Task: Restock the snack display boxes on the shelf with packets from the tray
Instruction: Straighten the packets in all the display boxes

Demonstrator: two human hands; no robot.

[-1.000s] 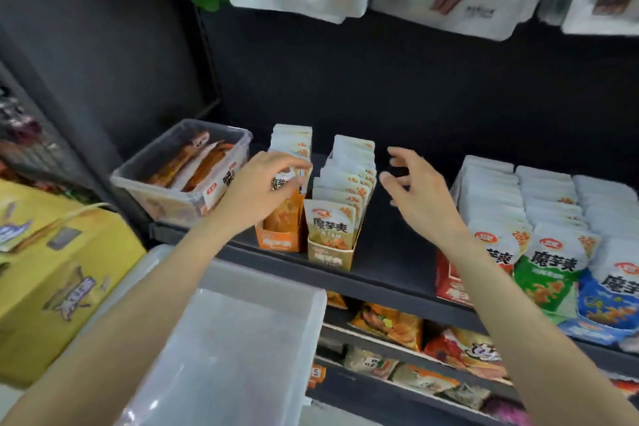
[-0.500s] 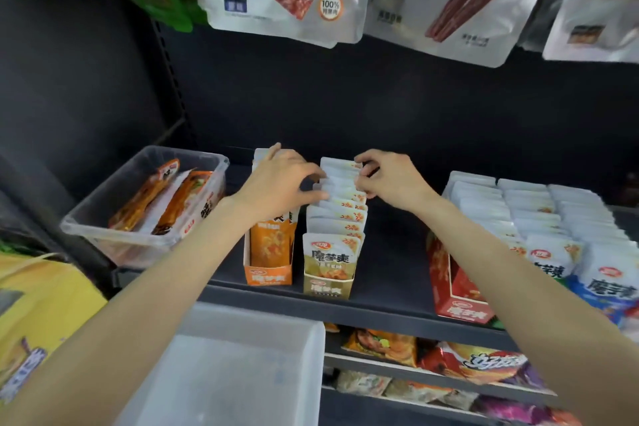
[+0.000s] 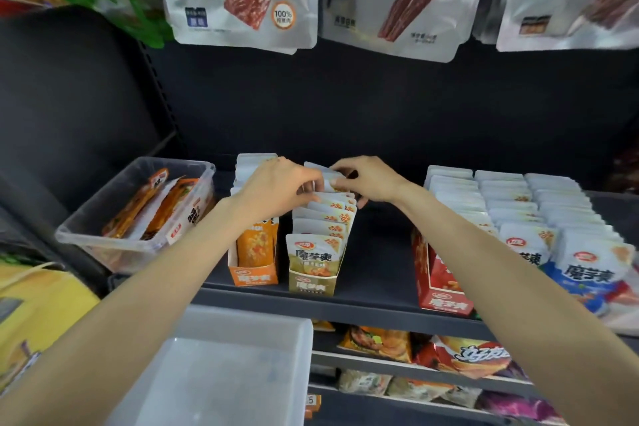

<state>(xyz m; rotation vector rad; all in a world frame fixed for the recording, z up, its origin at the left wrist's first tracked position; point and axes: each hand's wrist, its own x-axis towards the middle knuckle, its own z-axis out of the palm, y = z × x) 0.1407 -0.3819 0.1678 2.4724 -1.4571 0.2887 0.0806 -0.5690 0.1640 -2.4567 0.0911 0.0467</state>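
The dark shelf (image 3: 377, 273) carries everything here: a clear tray (image 3: 90, 235) at its left end with a few orange packets (image 3: 166, 207) left in it, then the orange display box (image 3: 254, 263) and the gold display box (image 3: 313, 282) side by side near the front edge, and the red box (image 3: 439, 294) with its white rows toward the right end. Both hands are at the back of the gold box. The job now looks like squaring the row: keep the packets upright, press them level, and don't let the front ones tip over the lip. The left hand (image 3: 276, 188) has its fingers curled, pinching the white tops of the rear packets (image 3: 323, 214). The right hand (image 3: 371, 180), fingers bent too, grips the rearmost packet from the other side.
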